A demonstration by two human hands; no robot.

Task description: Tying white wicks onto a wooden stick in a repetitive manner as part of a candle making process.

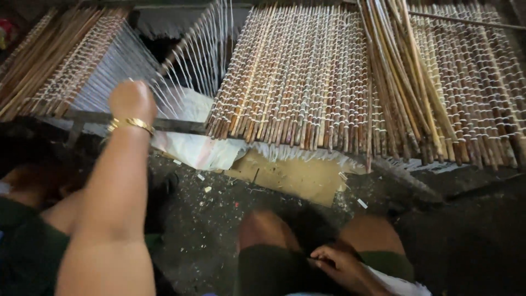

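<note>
Threads (181, 60) of white warp are fanning out at the 11 o'clock part of the view, running taut from a dark crossbar (164, 125) up toward the top edge, and the left hand (131, 100) is pressing into them just above that bar. Its fingers are hidden behind the knuckles, so I cannot tell whether they are pinching a strand or only leaning on the sheet. A gold bangle (131, 124) is sitting at the wrist, close to the strands; my judgement is that it could be snagging one and pulling the spacing out, or that too hard a push could be slackening or snapping a thread.

Reed mat (296, 77), already bound in neat white rows, is lying at 12 o'clock, with loose sticks (400, 71) slanting across it at 1 o'clock; those could be sliding off.

At 5 o'clock the right hand (342, 266) is resting on the lap, fingers curled narrow around something thin and dark that is too small to identify. White plastic sheeting (192, 145) and cardboard (290, 175) are lying on the littered floor (208, 219).
</note>
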